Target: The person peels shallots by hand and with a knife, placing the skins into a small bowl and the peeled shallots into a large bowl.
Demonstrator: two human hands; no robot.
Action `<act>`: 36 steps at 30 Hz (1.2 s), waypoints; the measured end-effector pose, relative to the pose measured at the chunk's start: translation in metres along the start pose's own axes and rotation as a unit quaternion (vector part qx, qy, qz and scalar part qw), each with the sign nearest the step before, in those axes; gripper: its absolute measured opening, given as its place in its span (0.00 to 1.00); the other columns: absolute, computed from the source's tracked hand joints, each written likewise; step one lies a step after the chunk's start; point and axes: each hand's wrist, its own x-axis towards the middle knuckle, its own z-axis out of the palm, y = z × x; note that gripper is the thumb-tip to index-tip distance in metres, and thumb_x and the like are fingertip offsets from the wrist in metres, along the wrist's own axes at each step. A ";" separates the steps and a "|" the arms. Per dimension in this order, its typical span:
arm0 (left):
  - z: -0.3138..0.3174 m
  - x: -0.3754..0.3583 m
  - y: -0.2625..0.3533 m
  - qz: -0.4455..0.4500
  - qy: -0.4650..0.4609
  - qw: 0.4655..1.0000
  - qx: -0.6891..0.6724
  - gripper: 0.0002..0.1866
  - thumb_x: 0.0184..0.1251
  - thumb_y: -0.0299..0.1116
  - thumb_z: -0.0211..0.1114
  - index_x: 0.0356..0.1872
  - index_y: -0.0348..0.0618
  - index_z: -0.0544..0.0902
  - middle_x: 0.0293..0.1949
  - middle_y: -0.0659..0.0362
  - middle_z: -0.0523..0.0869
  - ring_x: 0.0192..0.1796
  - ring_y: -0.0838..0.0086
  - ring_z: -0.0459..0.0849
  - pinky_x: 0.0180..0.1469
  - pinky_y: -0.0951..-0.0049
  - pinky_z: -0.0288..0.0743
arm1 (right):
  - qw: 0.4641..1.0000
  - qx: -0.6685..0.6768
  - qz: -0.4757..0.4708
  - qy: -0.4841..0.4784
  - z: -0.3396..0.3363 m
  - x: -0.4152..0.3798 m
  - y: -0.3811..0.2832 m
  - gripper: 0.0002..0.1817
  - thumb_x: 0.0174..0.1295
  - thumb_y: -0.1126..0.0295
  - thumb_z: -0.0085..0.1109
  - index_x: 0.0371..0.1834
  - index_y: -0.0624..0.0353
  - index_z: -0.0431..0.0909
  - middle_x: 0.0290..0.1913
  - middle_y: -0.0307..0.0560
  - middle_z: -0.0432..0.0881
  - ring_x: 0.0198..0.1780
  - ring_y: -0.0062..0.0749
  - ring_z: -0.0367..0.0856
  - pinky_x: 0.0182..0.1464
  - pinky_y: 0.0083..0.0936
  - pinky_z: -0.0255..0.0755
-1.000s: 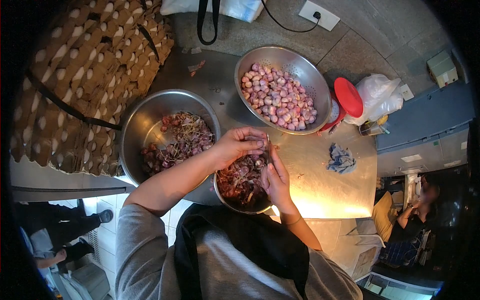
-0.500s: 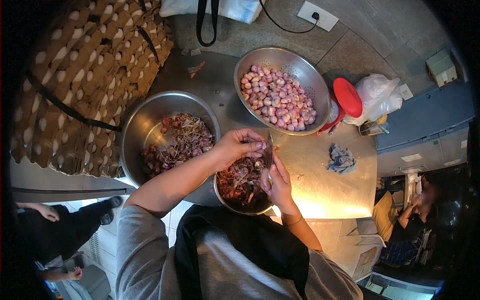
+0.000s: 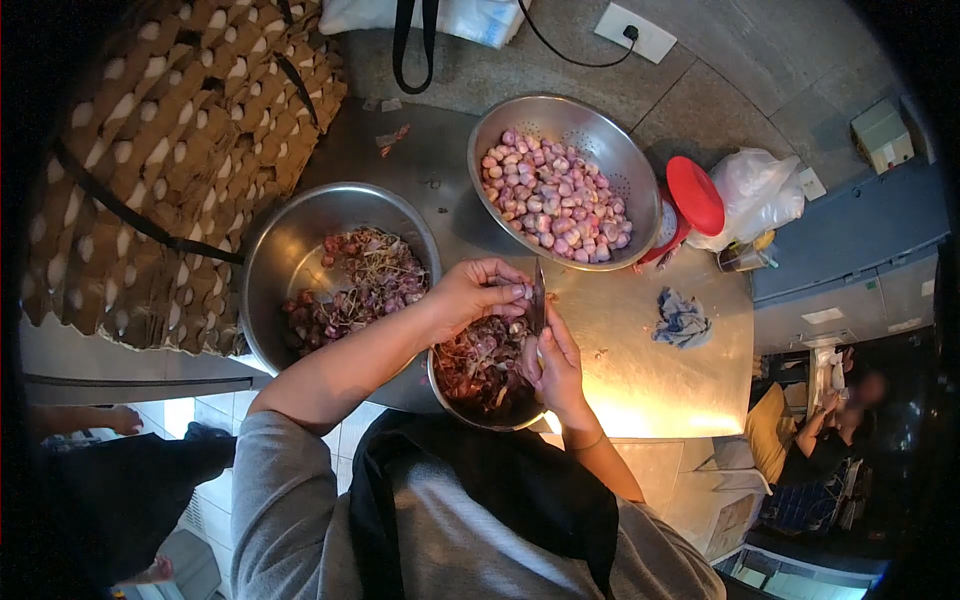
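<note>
My left hand [image 3: 480, 298] is closed, pinching a small pale shallot [image 3: 525, 292] between thumb and fingers. Wrapped round the handle of a knife [image 3: 539, 295] is my right hand [image 3: 558, 362], with the blade pointing up beside the shallot. Both hands are above a small metal bowl [image 3: 436, 385] of shallot skins [image 3: 480, 365]. To the left stands a large steel basin [image 3: 270, 255] with unpeeled shallots [image 3: 385, 275] and dry roots. Beyond my hands a steel colander [image 3: 625, 165] is filled with peeled pink shallots [image 3: 555, 190].
Egg trays [image 3: 170, 170] bound with black straps are stacked at the left. A red kitchen scale [image 3: 695, 195], a plastic bag [image 3: 755, 195] and a crumpled blue cloth [image 3: 683, 318] are at the right. One person [image 3: 130, 490] is at lower left, another [image 3: 830, 440] at far right.
My hands, the knife and the shallot stay nearly in place. The person at lower left has shifted, with their arm and dark clothing now further into view.
</note>
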 end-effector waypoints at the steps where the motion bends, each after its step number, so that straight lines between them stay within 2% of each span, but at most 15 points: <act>1: 0.001 -0.001 0.001 0.001 -0.002 1.000 -0.002 0.07 0.59 0.22 0.59 0.38 0.38 0.77 0.38 0.58 0.80 0.40 0.74 0.80 0.43 0.74 0.78 | 1.000 -0.008 -0.003 0.001 0.001 0.000 -0.001 0.25 0.68 0.65 0.36 0.68 0.54 0.49 0.14 0.32 0.58 0.14 0.14 0.55 0.16 0.11 0.53; 6: -0.001 0.000 0.000 0.000 -0.002 1.000 -0.004 0.07 0.59 0.22 0.59 0.39 0.38 0.76 0.39 0.58 0.80 0.40 0.74 0.80 0.43 0.74 0.78 | 1.000 -0.028 -0.004 0.008 0.006 0.000 -0.007 0.24 0.68 0.65 0.36 0.67 0.54 0.50 0.14 0.32 0.58 0.14 0.14 0.54 0.16 0.10 0.53; 9: -0.001 0.000 0.001 -0.008 0.002 1.000 -0.005 0.08 0.59 0.22 0.59 0.40 0.37 0.76 0.40 0.58 0.80 0.40 0.74 0.80 0.44 0.73 0.78 | 0.999 0.004 0.027 0.026 0.004 0.000 -0.006 0.24 0.68 0.65 0.36 0.67 0.54 0.51 0.14 0.32 0.58 0.14 0.14 0.55 0.16 0.10 0.53; 17: 0.004 -0.002 0.006 -0.031 0.004 0.999 -0.009 0.13 0.60 0.25 0.58 0.46 0.36 0.76 0.41 0.56 0.80 0.39 0.73 0.81 0.44 0.72 0.78 | 1.000 -0.018 0.009 0.022 0.005 0.000 -0.004 0.24 0.68 0.66 0.36 0.67 0.53 0.50 0.14 0.32 0.58 0.14 0.13 0.55 0.15 0.10 0.52; 33: 0.003 0.000 0.000 0.003 0.017 0.999 0.051 0.12 0.58 0.22 0.60 0.44 0.38 0.78 0.41 0.59 0.81 0.41 0.76 0.80 0.43 0.76 0.77 | 0.995 -0.099 -0.010 0.016 0.008 0.004 -0.007 0.25 0.68 0.64 0.36 0.68 0.55 0.49 0.15 0.32 0.59 0.15 0.13 0.56 0.16 0.10 0.54; 36: 0.001 0.001 0.000 -0.002 0.012 0.998 0.056 0.12 0.58 0.22 0.60 0.44 0.37 0.78 0.40 0.59 0.81 0.40 0.76 0.80 0.43 0.76 0.77 | 0.998 -0.056 -0.005 0.021 0.003 0.004 0.000 0.25 0.68 0.63 0.36 0.67 0.53 0.50 0.13 0.35 0.59 0.13 0.16 0.56 0.15 0.11 0.52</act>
